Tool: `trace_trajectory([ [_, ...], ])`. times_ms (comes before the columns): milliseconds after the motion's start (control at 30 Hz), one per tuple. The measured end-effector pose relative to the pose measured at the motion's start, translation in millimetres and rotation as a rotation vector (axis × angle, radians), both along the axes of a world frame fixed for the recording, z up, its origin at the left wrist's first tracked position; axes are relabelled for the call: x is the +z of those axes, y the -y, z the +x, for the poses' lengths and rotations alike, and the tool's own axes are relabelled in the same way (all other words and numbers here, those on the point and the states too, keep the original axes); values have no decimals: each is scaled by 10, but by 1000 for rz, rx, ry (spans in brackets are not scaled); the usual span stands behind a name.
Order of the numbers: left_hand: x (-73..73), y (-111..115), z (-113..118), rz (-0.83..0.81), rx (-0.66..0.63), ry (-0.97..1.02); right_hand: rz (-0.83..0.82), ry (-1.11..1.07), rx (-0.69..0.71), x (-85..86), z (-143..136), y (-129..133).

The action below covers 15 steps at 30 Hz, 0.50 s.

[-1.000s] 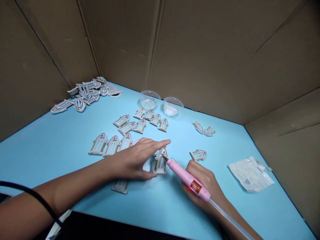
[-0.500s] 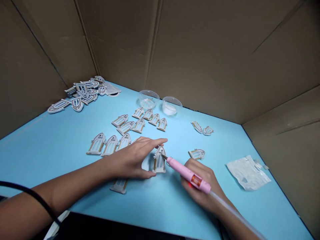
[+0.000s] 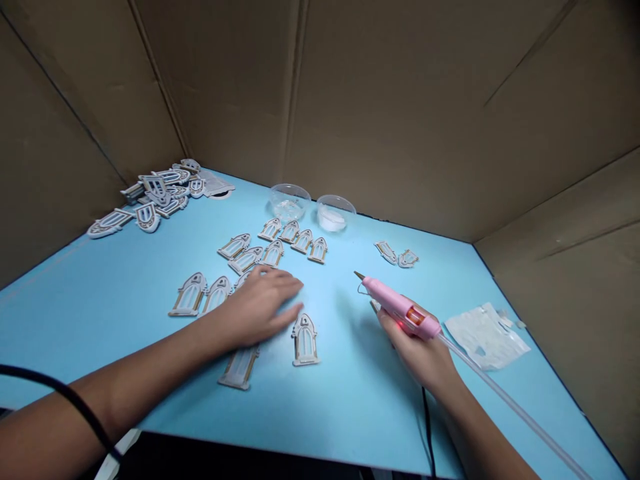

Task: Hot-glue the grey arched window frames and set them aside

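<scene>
One small window piece — lying flat and upright to our view on the blue table, between our two hands, touched by neither

One pink glue gun, gripped in our right hand, the fingers closed about its handle; metal nozzle aimed up and to the left, well apart from the piece, a red light glowing by the grip, a clear glue stick trailing from its rear

One left hand, palm down, fingers extended and thumb apart, partly covering a row of window pieces; we cannot tell whether it touches them

One lower window piece, just below the left wrist

One partly hidden piece, beside the right hand

Seven upper window pieces, in a cluster beyond the left hand; behind them, two clear tubs side by side, with whitish contents

Two further pieces, to the right; nearer us, a crumpled white packet

One heap of window pieces, at the far left, against the cardboard walls

One black cable — crossing over our left forearm
</scene>
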<state>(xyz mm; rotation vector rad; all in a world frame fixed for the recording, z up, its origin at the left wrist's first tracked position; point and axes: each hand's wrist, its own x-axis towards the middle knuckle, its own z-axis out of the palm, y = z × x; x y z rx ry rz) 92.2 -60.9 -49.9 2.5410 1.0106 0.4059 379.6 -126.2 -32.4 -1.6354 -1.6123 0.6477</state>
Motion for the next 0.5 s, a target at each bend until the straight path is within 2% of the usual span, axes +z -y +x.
trace_trajectory([
  [67,28,-49,-43,68,99,38,-40,-14,-42,18,7,-18],
  [100,33,-53,-55,71,69,61,-46,-18,-53,24,12,-26],
  [233,-20,47,-19,-66,-291,50,-27,-14,-64,18,20,-40],
  [300,-73,98,23,-104,-353,-5,-38,-21,-78,8,18,-28],
  [400,-126,107,61,-67,-255,-89,-74,-7,-88,-6,19,-3],
  [500,-120,85,62,-22,-144,-153,-67,18,-63,-40,40,11],
])
